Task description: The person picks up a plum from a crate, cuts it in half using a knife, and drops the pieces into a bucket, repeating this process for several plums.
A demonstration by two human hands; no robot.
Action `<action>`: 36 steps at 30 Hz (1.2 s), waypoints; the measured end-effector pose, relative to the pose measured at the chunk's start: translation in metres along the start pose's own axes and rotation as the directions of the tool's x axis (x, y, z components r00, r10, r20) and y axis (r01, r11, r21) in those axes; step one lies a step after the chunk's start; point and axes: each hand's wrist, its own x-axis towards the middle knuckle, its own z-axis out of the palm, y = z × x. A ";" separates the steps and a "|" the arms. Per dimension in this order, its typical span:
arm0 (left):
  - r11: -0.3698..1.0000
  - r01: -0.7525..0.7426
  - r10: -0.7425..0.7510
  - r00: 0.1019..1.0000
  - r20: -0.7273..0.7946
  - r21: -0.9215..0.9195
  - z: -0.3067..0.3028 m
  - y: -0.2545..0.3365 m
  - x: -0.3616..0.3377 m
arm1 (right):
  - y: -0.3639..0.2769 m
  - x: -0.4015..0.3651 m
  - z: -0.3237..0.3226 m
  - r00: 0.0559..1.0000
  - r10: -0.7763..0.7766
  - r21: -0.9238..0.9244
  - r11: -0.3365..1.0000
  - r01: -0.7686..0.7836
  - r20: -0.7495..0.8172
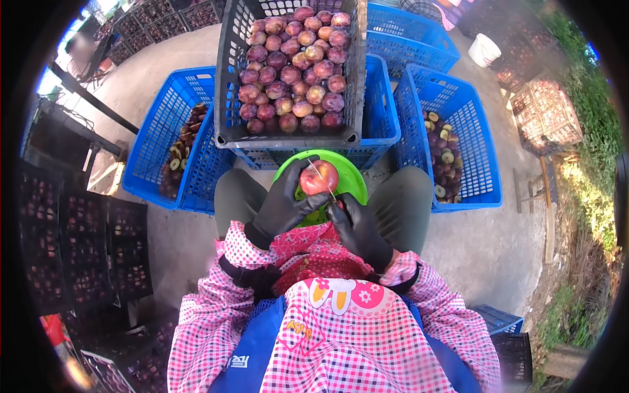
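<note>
A reddish plum [317, 178] is gripped in my left hand [287, 200], which wears a black glove. My right hand [354, 223], gloved too, is closed around the handle of a small knife [324, 175]. The thin blade lies across the face of the plum. Both hands are over a bright green basin [354, 171] between my knees; its inside is mostly hidden by them. Just beyond the basin, a black crate [357, 78] full of whole purple-red plums [295, 72] rests on top of blue crates.
A blue crate [147, 141] at left and another blue crate [481, 144] at right hold cut plums. Stacked dark crates [85, 242] line the left side. A white bucket [484, 50] and a filled crate [547, 114] stand at the upper right, near greenery.
</note>
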 end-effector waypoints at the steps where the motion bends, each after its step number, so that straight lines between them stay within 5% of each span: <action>1: 0.913 0.188 -0.182 0.982 0.051 -0.361 0.001 0.007 -0.004 | -0.012 -0.005 0.002 0.952 -0.252 -0.222 0.952 0.212 -0.173; 2: 0.667 0.345 -0.330 0.931 0.153 -0.660 0.002 0.011 -0.007 | -0.020 -0.007 0.002 0.818 -0.511 -0.465 0.810 0.357 -0.263; 3: 0.668 0.385 -0.337 0.919 0.203 -0.637 0.005 0.000 -0.011 | -0.022 -0.008 -0.011 0.935 -0.107 0.233 0.953 0.193 -0.337; 4: 0.669 0.391 -0.341 0.917 0.206 -0.632 0.008 0.000 -0.016 | -0.023 0.001 -0.013 0.936 -0.104 0.239 0.952 0.192 -0.338; 6: 0.145 0.371 -0.318 0.895 0.312 -0.917 0.020 0.005 -0.021 | -0.025 0.024 -0.022 0.783 -0.555 -0.360 0.817 0.450 -0.282; 7: 0.145 0.377 -0.310 0.895 0.319 -0.915 0.022 0.019 -0.019 | -0.052 0.017 -0.025 0.921 -0.367 -0.573 0.787 0.230 -0.134; 9: -0.066 0.393 -0.276 0.876 0.396 -0.917 0.018 0.052 -0.013 | -0.034 0.028 -0.022 0.937 -0.335 -0.441 0.860 0.258 -0.103; 10: -0.066 0.386 -0.278 0.878 0.389 -0.920 0.019 0.050 -0.012 | -0.032 0.032 -0.017 0.953 -0.297 -0.284 0.920 0.268 -0.061; 12: 0.432 0.427 -0.391 0.883 0.262 -0.795 0.026 0.031 -0.017 | -0.031 0.028 -0.014 0.982 -0.167 -0.380 0.917 0.120 -0.093; 13: 0.724 0.212 -0.342 0.937 -0.075 -0.657 0.052 0.003 -0.022 | -0.028 0.027 -0.008 0.967 -0.224 -0.320 0.931 0.175 -0.123; 14: 0.726 0.213 -0.342 0.937 -0.075 -0.653 0.048 0.002 -0.022 | -0.026 0.028 -0.005 0.945 -0.286 -0.266 0.934 0.238 -0.161; 16: 0.818 0.443 -0.477 0.879 -0.001 -0.366 0.039 0.000 -0.020 | -0.028 0.030 -0.006 0.956 -0.244 -0.166 0.962 0.218 -0.160; 17: 0.814 0.449 -0.479 0.878 0.013 -0.369 0.043 0.010 -0.014 | -0.028 0.028 -0.008 0.968 -0.196 -0.067 0.980 0.188 -0.154; 19: 0.430 0.292 -0.574 0.819 -0.010 -0.854 0.053 0.031 0.001 | -0.023 0.032 -0.010 0.950 -0.269 -0.180 0.954 0.240 -0.160; 21: 0.455 0.329 -0.556 0.831 0.025 -0.828 0.054 0.024 -0.004 | -0.020 0.033 -0.011 0.927 -0.343 -0.280 0.914 0.292 -0.153; 23: 0.481 0.360 -0.538 0.841 0.055 -0.799 0.052 0.005 -0.011 | -0.022 0.032 -0.013 0.829 -0.549 -0.559 0.722 0.408 -0.105; 25: 0.082 0.472 -0.223 0.867 0.445 -0.878 0.044 -0.010 -0.015 | -0.022 0.028 -0.013 0.828 -0.554 -0.571 0.709 0.415 -0.086; 26: 0.074 0.471 -0.234 0.865 0.444 -0.879 0.045 -0.007 -0.018 | -0.022 0.024 -0.013 0.829 -0.556 -0.581 0.696 0.421 -0.065; 28: 0.018 0.628 -0.482 0.687 0.543 -0.778 0.044 0.004 -0.020 | -0.030 0.024 -0.015 0.827 -0.562 -0.599 0.659 0.456 0.011; 29: -0.127 0.677 -0.340 0.657 0.673 -0.725 0.037 -0.010 -0.022 | -0.034 0.025 -0.018 0.814 -0.575 -0.618 0.610 0.495 0.085; 33: -0.149 0.699 -0.209 0.669 0.713 -0.699 0.044 -0.031 -0.029 | -0.041 0.028 -0.027 0.801 -0.560 -0.714 0.471 0.517 0.211; 35: 0.636 0.369 -0.293 0.928 0.230 -0.678 0.079 -0.067 -0.055 | -0.041 0.028 -0.028 0.745 -0.464 -0.644 0.392 0.658 0.480; 36: 0.632 0.370 -0.302 0.927 0.223 -0.681 0.088 -0.061 -0.045 | -0.041 0.027 -0.025 0.743 -0.459 -0.637 0.396 0.662 0.487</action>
